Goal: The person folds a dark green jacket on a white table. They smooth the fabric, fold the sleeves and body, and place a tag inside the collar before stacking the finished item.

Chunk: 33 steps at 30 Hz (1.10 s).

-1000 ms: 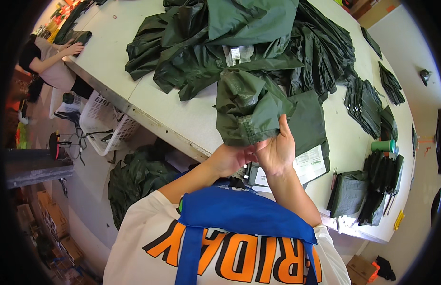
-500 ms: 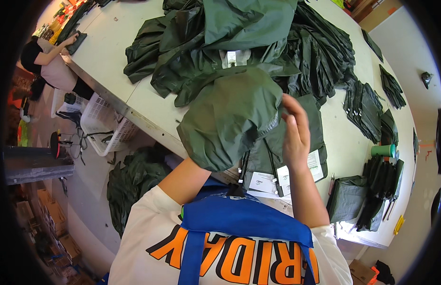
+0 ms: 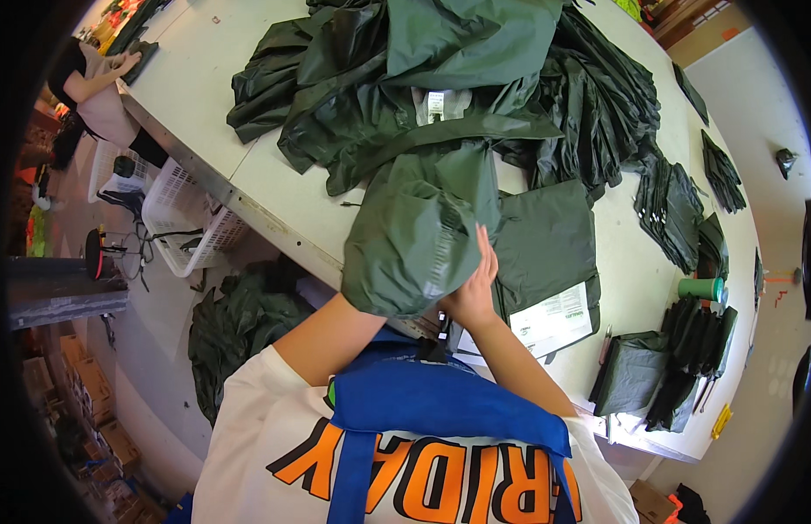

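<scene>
A dark green hood-like piece of waterproof fabric (image 3: 405, 249) bulges over my left hand, which is hidden inside or under it; only my left forearm (image 3: 331, 336) shows. Along its right side runs a pale seam strip. My right hand (image 3: 474, 293) lies against that side, its visible fingers stretched upward along the cloth and its thumb side hidden. The piece joins a larger green rain garment (image 3: 467, 44) spread at the far side of the table, where a white label (image 3: 435, 106) shows at its neck.
Flat green pouches (image 3: 549, 244) with a printed white sheet (image 3: 549, 321) lie right of my hands. Folded dark pieces (image 3: 632, 371), a green cylinder (image 3: 701, 289) and bundled straps sit farther right. White baskets (image 3: 174, 227) and a green heap (image 3: 244, 327) stand left, below the table (image 3: 274, 205). Another person works far left.
My right hand has moved down and left onto the fabric's side. The bulging fabric has turned, bringing its seam strip into fuller view, and shifted slightly.
</scene>
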Available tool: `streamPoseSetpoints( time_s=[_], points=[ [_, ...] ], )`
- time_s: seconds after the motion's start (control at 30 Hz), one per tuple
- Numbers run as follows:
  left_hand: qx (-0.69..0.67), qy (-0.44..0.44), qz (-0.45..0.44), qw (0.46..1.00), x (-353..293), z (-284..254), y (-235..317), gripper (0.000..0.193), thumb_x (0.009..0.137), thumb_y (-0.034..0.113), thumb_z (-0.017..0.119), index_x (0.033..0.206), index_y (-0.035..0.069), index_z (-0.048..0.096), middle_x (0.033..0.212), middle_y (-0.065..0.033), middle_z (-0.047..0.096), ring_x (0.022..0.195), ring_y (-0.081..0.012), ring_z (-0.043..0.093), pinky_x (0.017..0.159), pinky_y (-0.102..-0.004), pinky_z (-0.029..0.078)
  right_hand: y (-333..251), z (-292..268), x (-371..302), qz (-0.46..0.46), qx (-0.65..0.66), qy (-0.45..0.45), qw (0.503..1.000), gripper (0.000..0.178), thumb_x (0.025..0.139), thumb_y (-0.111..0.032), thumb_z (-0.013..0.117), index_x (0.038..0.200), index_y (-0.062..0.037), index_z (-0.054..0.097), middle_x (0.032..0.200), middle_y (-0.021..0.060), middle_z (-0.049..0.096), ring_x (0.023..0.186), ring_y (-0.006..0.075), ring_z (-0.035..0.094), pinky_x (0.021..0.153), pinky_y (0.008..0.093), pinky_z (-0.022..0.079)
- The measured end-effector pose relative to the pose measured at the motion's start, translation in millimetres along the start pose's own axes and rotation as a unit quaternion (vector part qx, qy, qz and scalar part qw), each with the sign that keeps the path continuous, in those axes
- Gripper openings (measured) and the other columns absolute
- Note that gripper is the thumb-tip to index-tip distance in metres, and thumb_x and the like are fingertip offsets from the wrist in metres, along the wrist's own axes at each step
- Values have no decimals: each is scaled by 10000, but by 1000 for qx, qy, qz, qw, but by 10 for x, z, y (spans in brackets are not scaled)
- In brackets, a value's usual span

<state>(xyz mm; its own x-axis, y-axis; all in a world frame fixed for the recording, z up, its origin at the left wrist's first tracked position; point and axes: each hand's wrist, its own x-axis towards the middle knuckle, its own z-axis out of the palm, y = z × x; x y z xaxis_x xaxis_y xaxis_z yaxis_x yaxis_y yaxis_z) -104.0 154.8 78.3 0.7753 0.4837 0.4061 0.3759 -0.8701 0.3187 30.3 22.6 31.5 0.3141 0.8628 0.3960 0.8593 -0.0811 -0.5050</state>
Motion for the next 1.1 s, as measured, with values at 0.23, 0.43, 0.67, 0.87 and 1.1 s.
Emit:
streamPoseSetpoints(
  time_s=[0.23,0.43,0.67,0.87,1.1],
  points=[
    [-300,-211,-11,930,-763,419,126,602,869,359,594,1374,105,388,1374,-139,427,1269,-297,397,1042,-400,335,707,-1290,500,41,-4,-67,997,436,626,121,515,984,-72,673,1016,118,664,948,273,622,886,332,438],
    [-290,-238,-481,793,-1123,153,21,564,717,171,763,1199,53,494,1276,-166,467,1207,-296,436,1040,-388,327,1298,-1511,-105,157,96,-292,938,285,698,103,585,931,-30,682,995,114,685,1115,276,591,797,342,502],
    [-153,3,-66,986,-587,333,-466,296,678,-21,586,962,60,600,1073,-106,581,1030,-351,500,887,-440,434,1448,-1549,98,155,170,-334,914,113,790,0,644,900,1,665,862,86,667,939,211,614,750,299,492],
    [-206,-242,-65,946,-555,171,-642,177,850,170,610,825,-1,645,844,-116,616,895,-307,531,830,-378,431,2141,-1636,303,228,4,-106,968,248,820,-158,683,992,10,623,914,121,620,879,244,581,788,342,467],
    [-226,-273,-227,907,-491,137,-511,235,916,221,564,825,5,545,790,-157,539,795,-315,481,721,-391,402,472,-1144,-105,-29,36,-157,987,473,675,-192,787,1100,-90,608,1095,96,587,1068,295,522,943,412,362]
  ],
)
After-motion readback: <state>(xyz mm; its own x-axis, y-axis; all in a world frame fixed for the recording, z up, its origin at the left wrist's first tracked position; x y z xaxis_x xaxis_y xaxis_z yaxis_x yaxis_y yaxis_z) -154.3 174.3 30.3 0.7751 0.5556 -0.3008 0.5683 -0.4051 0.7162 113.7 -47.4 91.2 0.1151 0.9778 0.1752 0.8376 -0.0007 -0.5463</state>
